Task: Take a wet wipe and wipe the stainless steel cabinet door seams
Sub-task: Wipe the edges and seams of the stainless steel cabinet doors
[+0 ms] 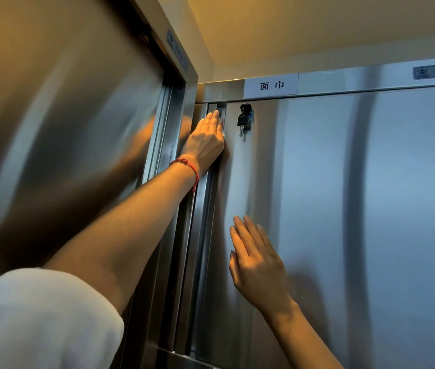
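Fingers [212, 121] of the left hand [205, 143] lie straight and together, pressing a wet wipe [221, 122] flat against the top of the vertical seam [212, 182] at the left edge of the cabinet door [317, 195]. Only a pale sliver of the wipe shows past the fingertips and beside the palm, so the hand pushes it rather than curling round it; how it is folded underneath I cannot tell. A red string bracelet [188, 165] circles that wrist, and the bare forearm runs down to a white sleeve [38, 315] at the near left.

Lower and to the right, the right hand [256, 265] rests flat on the door face with fingers straight and slightly spread, holding nothing. It seems to brace the door.

Judging by this, the wiping step is under way, with the wipe at the upper end of the seam, just under the top rail [370, 81]. The next move likely calls for steady pressure and a straight drag down the narrow channel, keeping the wipe inside the groove and clear of the keys [244, 121] hanging in the lock just to the right.

Brushed steel on the door looks smooth and streaky with reflections. The seam is a dark, recessed strip between the door and the neighbouring cabinet [64, 129] on the left. A white label [271, 86] with two characters sits on the rail above.
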